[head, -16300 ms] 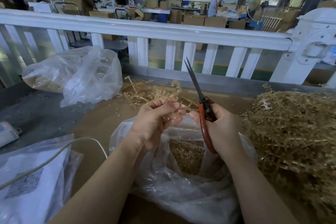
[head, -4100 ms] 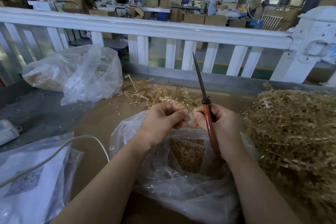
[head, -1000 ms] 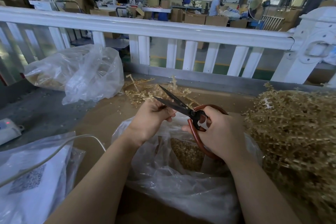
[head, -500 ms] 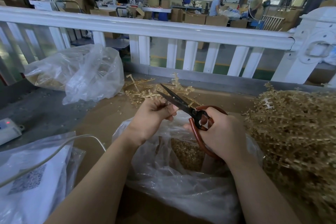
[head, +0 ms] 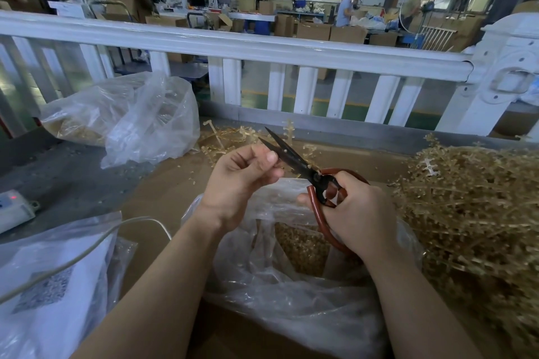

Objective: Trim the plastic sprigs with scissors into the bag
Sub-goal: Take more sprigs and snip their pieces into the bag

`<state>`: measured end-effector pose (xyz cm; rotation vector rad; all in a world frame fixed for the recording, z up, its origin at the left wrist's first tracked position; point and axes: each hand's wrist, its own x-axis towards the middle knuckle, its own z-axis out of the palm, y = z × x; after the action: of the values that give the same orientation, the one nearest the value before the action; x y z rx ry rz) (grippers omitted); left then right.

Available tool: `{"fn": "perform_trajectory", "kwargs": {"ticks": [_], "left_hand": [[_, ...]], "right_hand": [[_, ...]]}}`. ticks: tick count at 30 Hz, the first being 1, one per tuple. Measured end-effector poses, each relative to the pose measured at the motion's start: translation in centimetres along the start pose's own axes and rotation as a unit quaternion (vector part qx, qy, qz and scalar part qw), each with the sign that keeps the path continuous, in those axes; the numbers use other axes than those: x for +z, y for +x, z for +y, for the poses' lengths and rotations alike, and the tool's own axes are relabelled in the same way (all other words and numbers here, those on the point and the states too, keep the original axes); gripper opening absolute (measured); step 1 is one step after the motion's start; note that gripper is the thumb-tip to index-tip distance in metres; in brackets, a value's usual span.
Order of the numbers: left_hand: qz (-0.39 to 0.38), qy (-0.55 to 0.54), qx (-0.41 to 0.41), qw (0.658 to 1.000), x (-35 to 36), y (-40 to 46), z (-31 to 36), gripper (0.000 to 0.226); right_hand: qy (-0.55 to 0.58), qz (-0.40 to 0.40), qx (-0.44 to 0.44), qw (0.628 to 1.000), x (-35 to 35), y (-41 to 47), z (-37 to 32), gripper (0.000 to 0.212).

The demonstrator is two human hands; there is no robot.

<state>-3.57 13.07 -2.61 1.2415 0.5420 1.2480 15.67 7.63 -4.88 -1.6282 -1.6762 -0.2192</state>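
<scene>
- Left hand: fingers curled, thumb and forefinger pinching a pale sprig whose tip stands up behind the blades; most of the stem is hidden by the fingers. The thumb lies just beside the lower blade, so a hasty cut or a slipping sprig could nick it.
- Right hand: wrapped round the red loops of the scissors, blades parted narrowly and pointing far-left. If the thin stem slides toward the tips, the blades may fold it instead of shearing.
- Bag: clear plastic, mouth open on the near side of the hands, cut pieces visible inside. The blades work toward the far rim of the mouth, so trimmings may fly past onto the bench; the limp film could also sag shut or catch in the blades.
- Sprig heap: large untrimmed tangle at right, touching the bag; loose stems could slide in uncut.
- Trimmed stalks: small pile at far centre, beside a second bag at far left.
</scene>
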Motion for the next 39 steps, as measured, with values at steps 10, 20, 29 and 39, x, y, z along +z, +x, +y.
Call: {"fn": "perform_trajectory", "kwargs": {"ticks": [10, 20, 29, 39], "left_hand": [[-0.003, -0.037, 0.005, 0.999, 0.0, 0.1, -0.1, 0.013], [0.037, 0.023, 0.022, 0.999, -0.1, 0.1, -0.2, 0.007], [0.038, 0.011, 0.026, 0.999, 0.5, -0.1, -0.2, 0.03], [0.013, -0.026, -0.01, 1.0, 0.9, -0.1, -0.4, 0.024]], "right_hand": [[0.029, -0.015, -0.006, 0.999, -0.1, 0.0, 0.0, 0.059], [0.01, -0.044, -0.001, 0.999, -0.1, 0.2, -0.1, 0.055], [-0.019, -0.01, -0.007, 1.0, 0.2, 0.0, -0.1, 0.064], [-0.021, 0.008, -0.007, 1.0, 0.2, -0.1, 0.0, 0.062]]}}
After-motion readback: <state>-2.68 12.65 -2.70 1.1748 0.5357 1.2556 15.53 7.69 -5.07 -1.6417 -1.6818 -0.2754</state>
